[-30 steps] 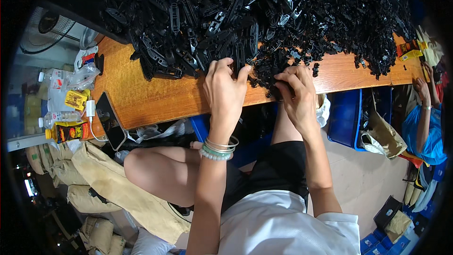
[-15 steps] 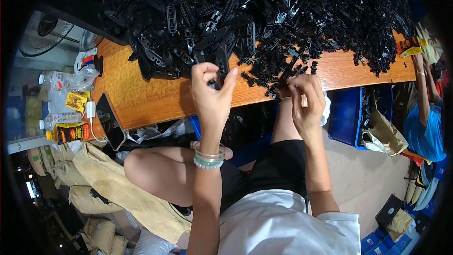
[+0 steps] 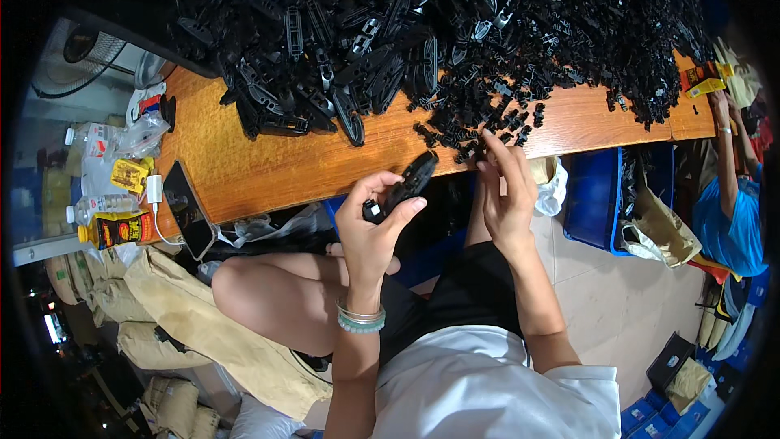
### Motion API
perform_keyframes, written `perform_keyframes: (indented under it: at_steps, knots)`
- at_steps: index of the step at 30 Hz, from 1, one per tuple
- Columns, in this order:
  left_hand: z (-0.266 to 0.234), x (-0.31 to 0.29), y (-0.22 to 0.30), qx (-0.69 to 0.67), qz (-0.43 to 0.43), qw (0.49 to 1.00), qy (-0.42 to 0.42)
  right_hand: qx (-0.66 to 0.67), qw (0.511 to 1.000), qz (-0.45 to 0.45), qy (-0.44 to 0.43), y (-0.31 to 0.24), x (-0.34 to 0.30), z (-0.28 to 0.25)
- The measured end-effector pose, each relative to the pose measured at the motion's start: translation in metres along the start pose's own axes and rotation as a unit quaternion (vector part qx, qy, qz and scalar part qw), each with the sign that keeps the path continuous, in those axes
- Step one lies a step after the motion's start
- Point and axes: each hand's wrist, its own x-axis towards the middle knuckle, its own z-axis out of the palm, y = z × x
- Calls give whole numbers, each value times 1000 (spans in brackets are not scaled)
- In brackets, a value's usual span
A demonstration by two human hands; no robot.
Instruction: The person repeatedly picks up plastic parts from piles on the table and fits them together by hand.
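Note:
My left hand [image 3: 370,223] is closed around a long, oval black plastic part [image 3: 416,177], thumb on one side and fingers on the other. It holds the part tilted, just off the table's front edge. My right hand [image 3: 512,203] is at that same edge, its index finger stretched toward the small black plastic clips [image 3: 487,118]. Its fingers look apart, and I see nothing held in them. Behind my left hand rises a heap of long black plastic parts [image 3: 325,57] like the held one.
The wooden table [image 3: 244,162] carries a large pile of small black pieces [image 3: 601,49] at right. A phone [image 3: 188,210], bottles [image 3: 106,210] and a fan [image 3: 81,57] are at left. A blue bin [image 3: 591,211] stands below the edge; a person in blue [image 3: 731,215] works far right.
My left hand has drawn back from the heap toward me with the long part. My right hand has shifted slightly left and nearer to me, its index finger now extended.

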Motion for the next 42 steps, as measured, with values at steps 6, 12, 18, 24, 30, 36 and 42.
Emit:
perform_keyframes:
  at_steps: [6,12,18,24,30,36,42]
  knots:
    - [-3,-6,11,127,128,983,-34,446,870,207,-35,-6,-8,-6]
    - [-2,-10,16,133,131,982,-24,522,827,202,-52,-9,-14,-11]
    - [1,-16,14,133,132,982,-24,471,847,236,-68,-26,-16,-21]
    - [8,-28,5,-25,37,998,-53,423,868,256,-33,-51,-15,-11]
    - [-3,-20,16,-120,-69,980,-141,384,887,239,-89,-50,-14,-17]
    - [-8,-21,11,-55,-60,988,-129,324,926,175,-84,-47,-18,-12]
    - [-9,-21,7,-57,-51,993,-93,139,984,-21,-113,-43,-13,-15]
